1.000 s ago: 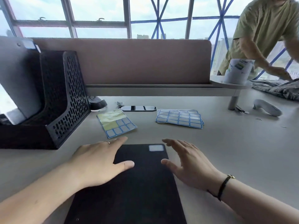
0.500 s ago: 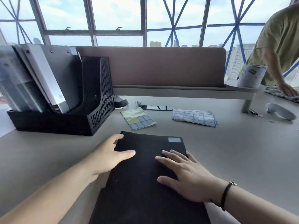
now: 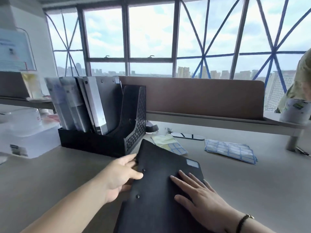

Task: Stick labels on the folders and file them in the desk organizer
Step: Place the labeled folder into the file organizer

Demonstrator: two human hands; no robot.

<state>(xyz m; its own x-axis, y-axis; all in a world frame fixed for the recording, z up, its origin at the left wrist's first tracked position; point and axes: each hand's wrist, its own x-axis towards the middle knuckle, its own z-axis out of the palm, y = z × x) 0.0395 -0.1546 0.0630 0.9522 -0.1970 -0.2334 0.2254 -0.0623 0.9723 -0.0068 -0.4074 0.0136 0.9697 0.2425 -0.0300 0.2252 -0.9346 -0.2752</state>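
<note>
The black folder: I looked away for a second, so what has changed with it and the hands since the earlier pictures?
The black folder has turned, its far end now angled left toward the desk organizer. The left hand, earlier flat on the cover, now grips its left edge, thumb on top. The right hand remains flat on the cover. The label remains on the folder's corner; the label sheets stay put.
</note>
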